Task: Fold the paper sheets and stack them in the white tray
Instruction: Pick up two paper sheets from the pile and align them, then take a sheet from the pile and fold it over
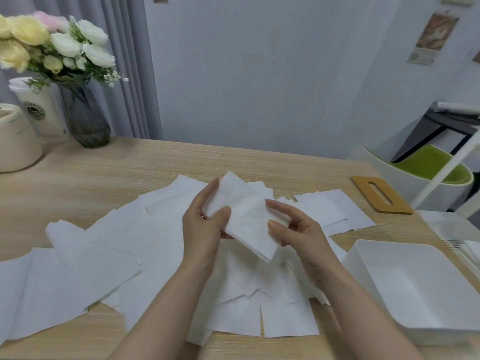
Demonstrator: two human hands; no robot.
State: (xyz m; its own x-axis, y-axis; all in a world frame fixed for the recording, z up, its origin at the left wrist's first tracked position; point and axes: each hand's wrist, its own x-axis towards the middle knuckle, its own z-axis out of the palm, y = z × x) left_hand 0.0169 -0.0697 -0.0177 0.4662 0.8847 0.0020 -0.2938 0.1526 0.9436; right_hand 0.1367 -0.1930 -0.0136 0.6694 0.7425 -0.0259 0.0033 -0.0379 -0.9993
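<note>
Both hands pinch one folded paper sheet (246,219) above the desk (130,162): left hand (205,224) grip snug, right hand (293,229) grip looser.

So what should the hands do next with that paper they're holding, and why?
Probably carry the folded sheet right and lay it in the white tray. The left hand and right hand both pinch it above the loose sheets, it already looks doubled over, and the tray looks bare inside.
</note>
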